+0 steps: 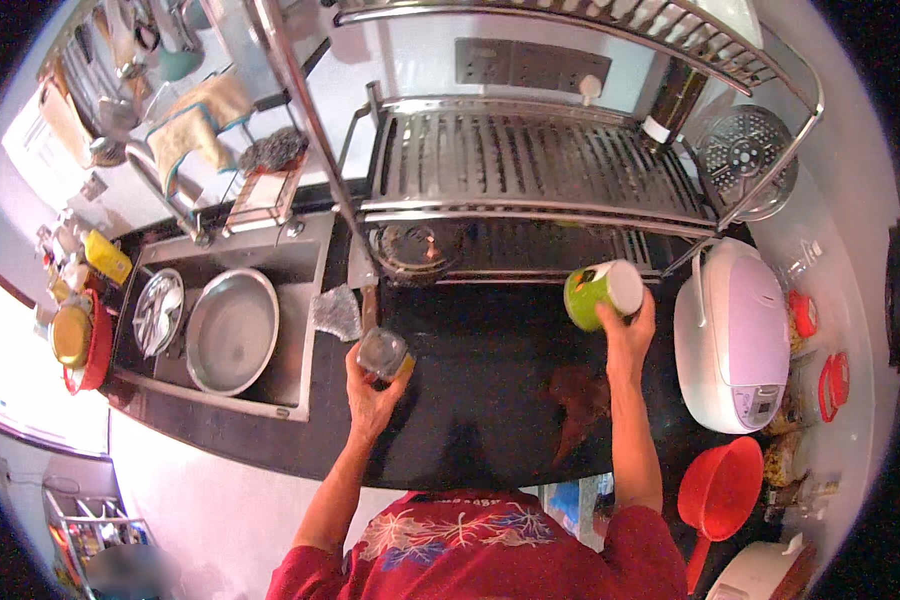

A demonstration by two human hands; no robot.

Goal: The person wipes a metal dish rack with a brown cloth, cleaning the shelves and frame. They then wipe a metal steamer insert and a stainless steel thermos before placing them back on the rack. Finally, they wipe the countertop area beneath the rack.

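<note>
A small clear jar (382, 350) is in my left hand (374, 394), its fingers wrapped round the sides, above the black countertop (470, 385) near the sink's right edge. Farther right, my right hand (627, 335) grips a green tub with a white end (602, 293); it is tilted over the counter in front of the steel rack. Just beyond the jar lie a crumpled grey cloth (337, 313) and a brown handle (370, 306), which looks like a knife's. Behind these stands a round clear-lidded container (413, 250).
On the left, the sink (300, 375) holds a large metal bowl (232, 332) and a smaller bowl of cutlery (158, 310). A steel dish rack (530, 215) spans the back. To the right stand a white-pink rice cooker (738, 335) and a red ladle-shaped scoop (720, 488).
</note>
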